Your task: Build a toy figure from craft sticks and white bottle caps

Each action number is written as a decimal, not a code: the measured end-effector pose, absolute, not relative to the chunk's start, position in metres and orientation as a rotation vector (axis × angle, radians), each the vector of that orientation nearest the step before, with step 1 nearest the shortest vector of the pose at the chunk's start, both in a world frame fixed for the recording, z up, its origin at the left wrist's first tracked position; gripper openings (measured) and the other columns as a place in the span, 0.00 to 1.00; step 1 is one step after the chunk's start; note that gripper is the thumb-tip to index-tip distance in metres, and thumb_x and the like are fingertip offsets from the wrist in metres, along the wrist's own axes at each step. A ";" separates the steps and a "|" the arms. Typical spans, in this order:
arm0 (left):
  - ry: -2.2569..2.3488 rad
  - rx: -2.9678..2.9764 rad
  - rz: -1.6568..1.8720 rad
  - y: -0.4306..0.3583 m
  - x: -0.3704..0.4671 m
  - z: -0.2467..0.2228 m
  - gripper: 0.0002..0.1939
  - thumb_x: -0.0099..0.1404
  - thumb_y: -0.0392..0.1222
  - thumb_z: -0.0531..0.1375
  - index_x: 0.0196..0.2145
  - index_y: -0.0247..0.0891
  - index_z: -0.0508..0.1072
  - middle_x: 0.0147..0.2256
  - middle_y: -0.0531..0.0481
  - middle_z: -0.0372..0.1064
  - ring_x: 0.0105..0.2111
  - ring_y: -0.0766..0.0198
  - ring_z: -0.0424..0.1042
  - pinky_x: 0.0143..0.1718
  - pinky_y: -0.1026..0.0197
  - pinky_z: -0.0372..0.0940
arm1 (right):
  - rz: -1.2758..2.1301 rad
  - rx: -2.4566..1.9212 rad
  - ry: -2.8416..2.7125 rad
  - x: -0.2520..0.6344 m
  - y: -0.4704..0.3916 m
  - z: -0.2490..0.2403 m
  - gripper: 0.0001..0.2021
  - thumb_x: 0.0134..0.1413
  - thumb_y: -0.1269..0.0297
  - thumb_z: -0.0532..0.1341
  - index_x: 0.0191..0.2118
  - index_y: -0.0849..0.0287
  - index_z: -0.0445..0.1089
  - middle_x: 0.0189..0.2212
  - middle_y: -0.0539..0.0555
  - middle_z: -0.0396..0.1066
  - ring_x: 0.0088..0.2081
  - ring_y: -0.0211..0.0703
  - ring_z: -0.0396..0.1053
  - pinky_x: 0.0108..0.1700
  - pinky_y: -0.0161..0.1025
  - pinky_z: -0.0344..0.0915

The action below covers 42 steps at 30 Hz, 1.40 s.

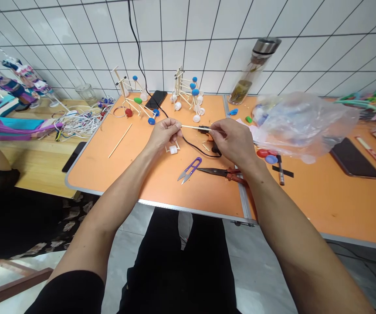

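Note:
A thin wooden stick (192,127) runs level between my hands above the orange table. My left hand (164,133) pinches its left end with closed fingers, and my right hand (232,139) grips the right end between thumb and fingers. Just below my left hand is a small stick piece with a white cap (173,149). Behind the stick lies a black tool (215,148) with a cord, partly hidden by my right hand. Purple thread snips (190,170) and long-nose pliers (217,172) with red handles rest nearer the table's front edge.
Two stick models with coloured caps (137,100) (188,92) stand at the back beside a phone (156,100). A glass bottle (245,80) and plastic bag (305,124) are at right, with another phone (356,159). Tangled wires (83,122) and a seated person are at left.

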<state>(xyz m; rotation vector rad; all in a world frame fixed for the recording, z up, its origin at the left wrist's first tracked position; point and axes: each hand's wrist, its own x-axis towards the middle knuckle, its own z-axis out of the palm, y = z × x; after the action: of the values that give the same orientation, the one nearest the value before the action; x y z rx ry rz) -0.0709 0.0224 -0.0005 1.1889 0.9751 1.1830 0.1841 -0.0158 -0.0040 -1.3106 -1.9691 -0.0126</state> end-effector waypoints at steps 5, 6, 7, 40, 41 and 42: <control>0.997 1.143 1.221 0.022 -0.073 0.004 0.15 0.75 0.35 0.70 0.30 0.37 0.73 0.22 0.54 0.76 0.16 0.75 0.63 0.19 0.69 0.57 | -0.035 -1.306 -1.965 0.185 -0.014 -0.005 0.06 0.67 0.64 0.62 0.40 0.50 0.77 0.40 0.57 0.84 0.43 0.57 0.78 0.45 0.51 0.69; 0.998 1.140 1.224 0.023 -0.074 0.004 0.15 0.75 0.36 0.71 0.30 0.37 0.73 0.22 0.54 0.76 0.16 0.75 0.63 0.20 0.69 0.57 | -0.040 -1.309 -1.971 0.185 -0.014 -0.005 0.06 0.67 0.64 0.62 0.40 0.50 0.77 0.39 0.57 0.83 0.43 0.57 0.78 0.45 0.51 0.69; 1.001 1.139 1.227 0.023 -0.074 0.005 0.15 0.74 0.37 0.71 0.30 0.37 0.73 0.22 0.55 0.76 0.16 0.75 0.63 0.20 0.69 0.57 | -0.047 -1.315 -1.975 0.185 -0.014 -0.005 0.06 0.67 0.64 0.62 0.39 0.50 0.77 0.39 0.57 0.83 0.43 0.57 0.78 0.45 0.51 0.69; 1.079 0.929 1.216 0.023 -0.073 0.016 0.13 0.74 0.32 0.65 0.30 0.37 0.74 0.21 0.55 0.75 0.15 0.75 0.62 0.19 0.70 0.56 | -0.216 -1.472 -1.916 0.194 0.013 0.034 0.08 0.69 0.62 0.65 0.37 0.52 0.82 0.40 0.58 0.81 0.45 0.58 0.76 0.42 0.50 0.67; 1.088 0.909 1.211 0.027 -0.073 0.018 0.12 0.74 0.32 0.65 0.30 0.37 0.74 0.21 0.55 0.75 0.15 0.74 0.62 0.18 0.69 0.56 | -0.199 -1.489 -1.919 0.192 0.019 0.032 0.08 0.68 0.63 0.66 0.37 0.52 0.82 0.40 0.58 0.81 0.44 0.57 0.75 0.41 0.50 0.66; 1.093 0.889 1.204 0.031 -0.072 0.021 0.12 0.74 0.32 0.65 0.30 0.37 0.74 0.21 0.55 0.75 0.15 0.74 0.62 0.18 0.69 0.56 | -0.186 -1.505 -1.912 0.190 0.025 0.029 0.07 0.67 0.63 0.66 0.37 0.52 0.82 0.40 0.58 0.81 0.43 0.57 0.75 0.40 0.49 0.65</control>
<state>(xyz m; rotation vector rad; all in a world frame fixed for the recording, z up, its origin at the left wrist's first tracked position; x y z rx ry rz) -0.0715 0.0312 0.0212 0.8895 1.0927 1.2037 0.1903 0.0250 0.0294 -1.5055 -1.9124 -0.1859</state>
